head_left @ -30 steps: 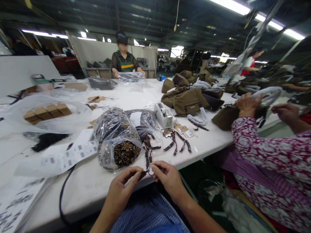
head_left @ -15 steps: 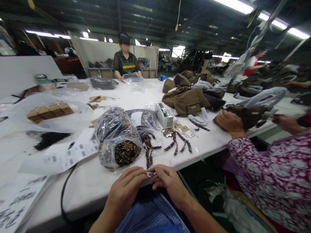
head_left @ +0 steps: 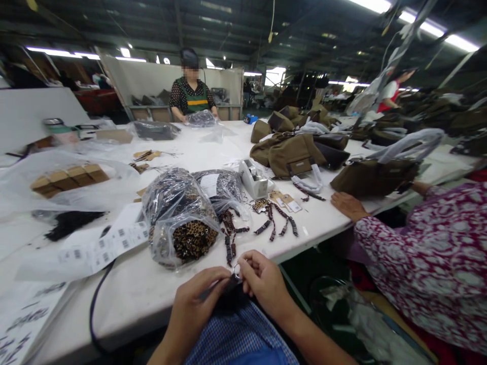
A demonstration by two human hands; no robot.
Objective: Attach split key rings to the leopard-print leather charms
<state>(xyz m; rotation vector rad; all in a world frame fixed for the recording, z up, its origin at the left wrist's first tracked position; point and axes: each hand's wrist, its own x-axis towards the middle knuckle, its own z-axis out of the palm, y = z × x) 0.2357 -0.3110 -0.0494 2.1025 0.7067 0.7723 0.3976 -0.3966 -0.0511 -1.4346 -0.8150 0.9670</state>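
Observation:
At the table's front edge, a silvery metal ring (head_left: 236,270) sits between my two hands. My right hand (head_left: 263,285) pinches the ring with thumb and fingertips. Just left of it, my left hand (head_left: 201,296) is closed on a small dark piece (head_left: 231,282), partly hidden by the fingers, whose kind I cannot make out. Beyond my fingertips lie dark braided straps (head_left: 229,235). A clear plastic bag (head_left: 182,218) of leopard-print pieces with metal rings stands behind my left hand. A leopard-print charm (head_left: 261,205) with straps lies farther right.
A white tape dispenser (head_left: 253,180), card tags (head_left: 289,202) and brown handbags (head_left: 294,154) occupy the table. Barcode label sheets (head_left: 110,246) lie left. On the right, a co-worker's hand (head_left: 348,205) rests by a wrapped-handle bag (head_left: 375,177). Another person (head_left: 194,94) works across the table.
My hands have shifted slightly and the ring now shows more upright between them. The co-worker's near hand has moved down from the bag to the tabletop.

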